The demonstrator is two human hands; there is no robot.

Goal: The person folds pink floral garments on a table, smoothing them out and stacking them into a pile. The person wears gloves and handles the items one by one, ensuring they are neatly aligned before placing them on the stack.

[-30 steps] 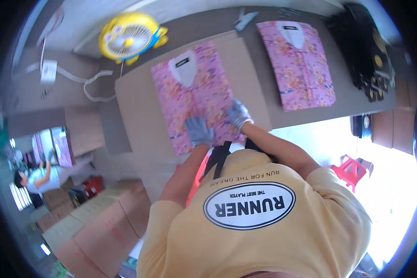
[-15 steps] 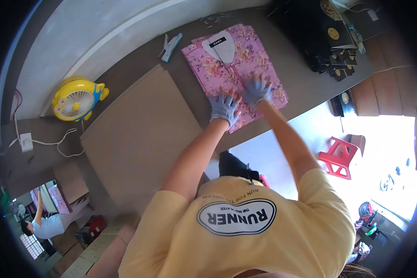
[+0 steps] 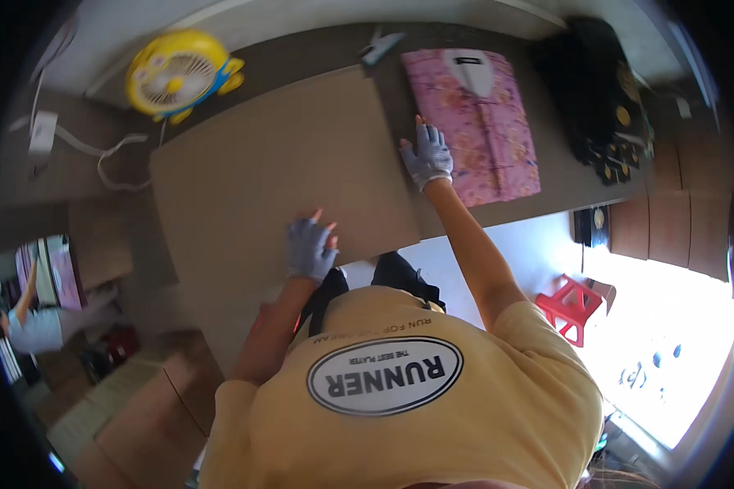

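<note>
Hands have parted: left hand now on cardboard sheet, right hand beside pink shirt.

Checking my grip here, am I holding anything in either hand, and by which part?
Nothing is held. The left hand lies flat on the cardboard sheet; the right hand rests open at the left edge of the folded pink shirt.

A garment packing workshop: folded shirts are lying on the tabletop, cardboard boxes are stacking up nearby.
</note>
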